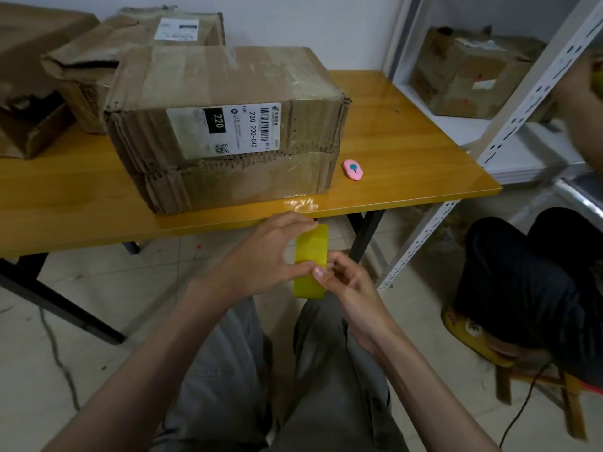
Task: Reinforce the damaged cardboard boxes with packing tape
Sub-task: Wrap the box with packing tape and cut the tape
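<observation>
The table (408,132), yellow-topped, is carrying the work. The main box (225,125) is sitting near its front edge, label facing the camera, w/ crushed, ragged corrugation along the front seam and right corner; some clear tape is already lying across the top and lower front. Judgement: cardboard is light but soft where crushed, so pressing tape down hard there risks buckling; support the panel from a sound edge, not the torn seam. Two more worn boxes (98,60) are standing behind and to the left, touching or nearly touching the main one, so access to its rear and left faces is looking blocked. A metal shelf rack (522,102) w/ another box (470,73) is standing to the right; a second person's legs (528,282) are occupying the floor beside it.

The tape roll (311,256), yellow, is being held below the table edge, above the lap. Left hand (261,256) is gripping the roll, fingers over the top rim, thumb at the lower face. Right hand (339,278) is working at the roll w/ thumb and curled fingers together, approx. as if picking for the tape end; whether the end is lifted cannot be told. Judgement: roll is rigid, light; the film is thin and sticky.

A small pink cutter (352,170) is lying on the table just right of the main box, within reach.
</observation>
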A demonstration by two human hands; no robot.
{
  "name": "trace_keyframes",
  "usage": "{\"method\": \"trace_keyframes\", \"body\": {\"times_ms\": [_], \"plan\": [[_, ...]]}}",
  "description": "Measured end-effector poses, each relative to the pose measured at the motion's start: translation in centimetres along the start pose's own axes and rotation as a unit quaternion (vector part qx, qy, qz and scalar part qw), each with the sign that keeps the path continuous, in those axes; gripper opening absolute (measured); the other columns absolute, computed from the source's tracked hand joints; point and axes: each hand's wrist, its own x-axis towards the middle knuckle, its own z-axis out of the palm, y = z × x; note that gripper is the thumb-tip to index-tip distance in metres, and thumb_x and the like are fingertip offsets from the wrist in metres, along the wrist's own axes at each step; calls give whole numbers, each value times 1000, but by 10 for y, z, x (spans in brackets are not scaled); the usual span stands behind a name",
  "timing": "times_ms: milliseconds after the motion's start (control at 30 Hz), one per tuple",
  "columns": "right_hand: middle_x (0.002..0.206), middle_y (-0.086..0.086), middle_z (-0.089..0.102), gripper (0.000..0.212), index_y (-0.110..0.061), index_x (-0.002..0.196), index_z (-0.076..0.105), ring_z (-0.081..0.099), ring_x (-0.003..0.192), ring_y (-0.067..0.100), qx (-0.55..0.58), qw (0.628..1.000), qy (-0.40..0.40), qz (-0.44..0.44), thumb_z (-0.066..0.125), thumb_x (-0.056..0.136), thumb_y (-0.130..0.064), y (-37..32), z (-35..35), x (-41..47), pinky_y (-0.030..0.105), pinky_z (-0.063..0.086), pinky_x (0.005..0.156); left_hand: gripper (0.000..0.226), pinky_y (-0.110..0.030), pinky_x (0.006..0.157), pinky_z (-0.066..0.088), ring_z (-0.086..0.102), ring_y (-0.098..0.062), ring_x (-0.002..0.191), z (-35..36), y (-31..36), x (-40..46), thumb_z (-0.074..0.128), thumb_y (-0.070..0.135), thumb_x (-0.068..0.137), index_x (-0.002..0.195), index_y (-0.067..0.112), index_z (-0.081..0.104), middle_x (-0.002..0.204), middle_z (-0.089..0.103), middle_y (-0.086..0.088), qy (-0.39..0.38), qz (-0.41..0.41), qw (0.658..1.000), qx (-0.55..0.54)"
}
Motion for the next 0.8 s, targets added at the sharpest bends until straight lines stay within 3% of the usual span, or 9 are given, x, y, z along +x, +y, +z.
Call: {"method": "trace_keyframes", "body": {"times_ms": [167, 333, 433, 533, 700, 800], "plan": [[97, 14, 64, 31, 1, 111, 66, 60, 96, 16, 17, 1000, 7, -11, 71, 93, -24, -2, 0, 0, 20, 53, 79, 54, -43, 99, 49, 57, -17, 117, 4, 6, -3, 64, 43, 87, 133, 15, 64, 128, 59, 3, 45, 52, 997, 45], [96, 16, 60, 36, 6, 110, 61, 57, 94, 16, 15, 1000, 7, -16, 67, 94, -26, -2, 1, 2, 22, 51, 81, 43, -44, 90, 52, 60, -20, 108, 6, 14, -8, 59, 38, 91, 124, 12, 70, 118, 62, -1, 87, 84, 990, 80], [99, 17, 61, 32, 4, 111, 62, 58, 96, 18, 15, 1000, 6, -12, 66, 97, -24, -3, 1, 3, 26, 51, 84, 35, -37, 87, 52, 58, -19, 105, 8, 16, -11, 67, 28, 91, 120, 10, 72, 113, 63, -3, 110, 101, 985, 84], [96, 16, 59, 42, 10, 110, 58, 57, 95, 18, 20, 1000, 6, -16, 69, 94, -27, -4, 3, 4, 31, 50, 85, 37, -27, 88, 46, 56, -16, 104, 8, 18, -11, 77, 16, 86, 122, 9, 71, 111, 63, -3, 124, 88, 986, 67], [79, -6, 62, 4, -6, 100, 65, 58, 81, 3, 13, 1000, 12, -7, 64, 98, -10, -5, 3, 3, 17, 49, 72, 46, -17, 84, 46, 57, -6, 88, 3, 21, -5, 79, -1, 80, 122, 15, 69, 103, 63, 2, 139, 23, 990, -23], [79, -6, 61, 2, -11, 96, 65, 58, 83, 5, 4, 1000, 12, -11, 67, 97, -11, -6, 4, 2, 20, 49, 76, 43, -8, 75, 45, 62, -2, 79, 1, 22, 0, 75, -7, 80, 116, 18, 71, 94, 66, 5, 145, -27, 987, -58]]}}
